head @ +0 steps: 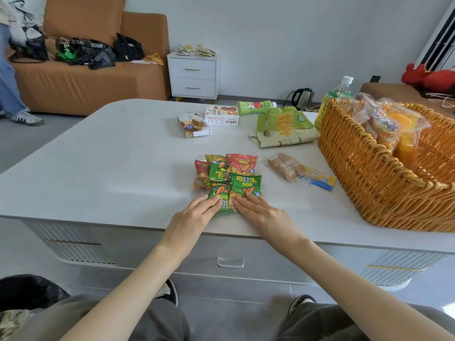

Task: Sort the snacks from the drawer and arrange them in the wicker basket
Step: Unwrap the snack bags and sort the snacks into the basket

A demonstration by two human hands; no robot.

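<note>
**Both hands square up a snack bundle beside the basket**

A person's left hand (197, 212) and right hand (258, 210) lie flat, fingers straight and together, on the near end of a clear bag of small green and red snack packets (229, 178) at the grey tabletop's (123, 156) front edge, seemingly to square it for lifting. The orange wicker basket (369, 173), already holding wrapped snacks (384, 124), stands at right. A clear-wrapped biscuit pack (295, 171) lies between bundle and basket; a green pouch (283, 129) and 2 boxes (194, 125) wait behind.

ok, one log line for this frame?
stage: sorting | left hand: flat on snack multipack | right hand: flat on same pack | wicker basket: partly filled
</note>
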